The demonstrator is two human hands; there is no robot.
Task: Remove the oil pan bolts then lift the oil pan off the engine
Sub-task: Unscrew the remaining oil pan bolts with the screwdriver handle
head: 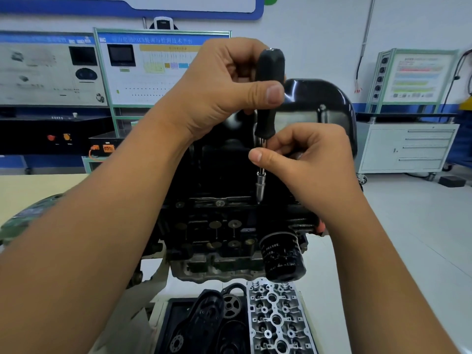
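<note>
I've got the engine sitting inverted on the bench, dead centre of my view. The black oil pan is on top of it, not lifted off yet, flange seated against the block. Lower right of the block the black oil filter sticks out toward me. Below that, on the bench, a bare aluminium cyl. head lies beside a black timing cover w/ a small sprocket between them.

Left hand: fingers clenched round the black handle of the driver, thumb pressed across its front, tool held upright. Right hand: fingers curled, thumb and forefinger pinching the driver's metal shaft just under the handle. Socket end of the driver points down at the pan flange, near front edge; can't tell if it's fully seated on a bolt. One flange bolt shows just left of the tip.
</note>
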